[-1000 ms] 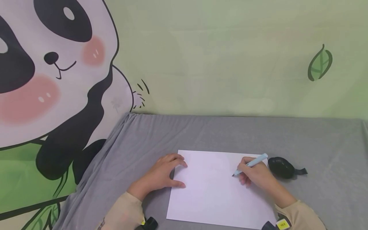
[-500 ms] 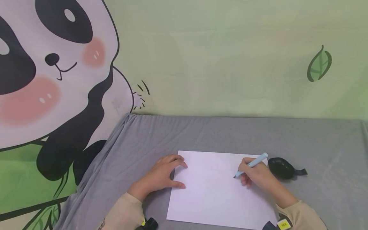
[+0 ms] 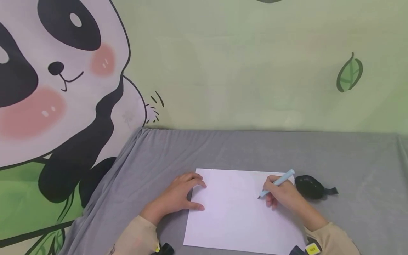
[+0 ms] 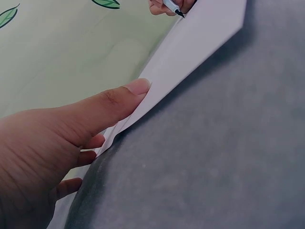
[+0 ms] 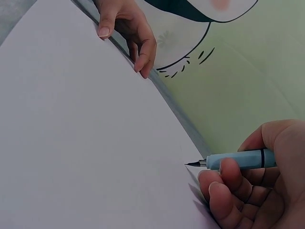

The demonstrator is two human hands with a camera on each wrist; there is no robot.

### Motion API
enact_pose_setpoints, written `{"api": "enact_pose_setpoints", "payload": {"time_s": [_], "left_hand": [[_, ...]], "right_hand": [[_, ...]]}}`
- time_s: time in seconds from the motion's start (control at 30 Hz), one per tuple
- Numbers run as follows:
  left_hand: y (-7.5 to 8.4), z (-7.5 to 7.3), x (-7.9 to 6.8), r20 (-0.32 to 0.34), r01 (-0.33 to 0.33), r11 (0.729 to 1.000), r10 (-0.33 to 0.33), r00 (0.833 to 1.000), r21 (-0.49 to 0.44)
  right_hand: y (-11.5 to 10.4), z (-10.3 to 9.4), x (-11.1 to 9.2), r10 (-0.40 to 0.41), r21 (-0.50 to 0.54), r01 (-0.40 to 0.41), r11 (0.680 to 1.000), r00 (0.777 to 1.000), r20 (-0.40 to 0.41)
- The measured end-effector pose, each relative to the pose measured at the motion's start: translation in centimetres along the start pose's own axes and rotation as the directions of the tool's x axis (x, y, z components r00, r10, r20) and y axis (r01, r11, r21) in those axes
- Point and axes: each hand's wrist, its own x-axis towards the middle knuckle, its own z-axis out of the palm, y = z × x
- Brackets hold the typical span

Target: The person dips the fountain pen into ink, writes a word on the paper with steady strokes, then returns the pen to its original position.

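Note:
A blank-looking white sheet of paper [image 3: 232, 219] lies on the grey cloth. My left hand [image 3: 179, 191] rests at its left edge, thumb and fingers spread apart with the tips on the paper. In the left wrist view, the thumb [image 4: 112, 102] presses near the sheet's edge. My right hand [image 3: 282, 191] pinches a light blue pen [image 3: 283, 178] over the upper right part of the sheet. The pen slants, its dark pointed tip down at the paper. In the right wrist view the pen [image 5: 238, 161] shows between thumb and curled fingers; no clear stroke is visible.
Just right of the paper and right hand lies a shiny black oval object [image 3: 309, 186] with a short flared tail. Grey cloth [image 3: 255, 148] covers the table up to a pale green wall [image 3: 242, 71] with a panda picture [image 3: 105, 102] at the left.
The pen tip has shifted slightly to the right over the paper, along with the right hand. The head view has tilted a little. The left hand keeps its place on the sheet.

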Motion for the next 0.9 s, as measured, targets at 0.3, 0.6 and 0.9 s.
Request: {"api": "enact_pose_setpoints", "payload": {"time_s": [0.3,0.6,0.9], "left_hand": [[-0.22,0.51,-0.15,-0.008,0.0,1.0,0.0,1.0,0.001],[0.0,0.69,0.23,-0.007,-0.009,1.0,0.009,1.0,-0.008],[-0.04,0.34,0.0,-0.038,-0.043,0.999,0.043,0.998,0.002]], "right_hand": [[-0.04,0.08,-0.23,0.003,0.011,-0.003,1.0,1.0,-0.019],[0.05,-0.18,-0.54,0.021,0.001,-0.021,1.0,0.999,-0.041],[-0.16,0.0,-0.34,0.024,0.015,-0.024,1.0,0.999,-0.034]]}}
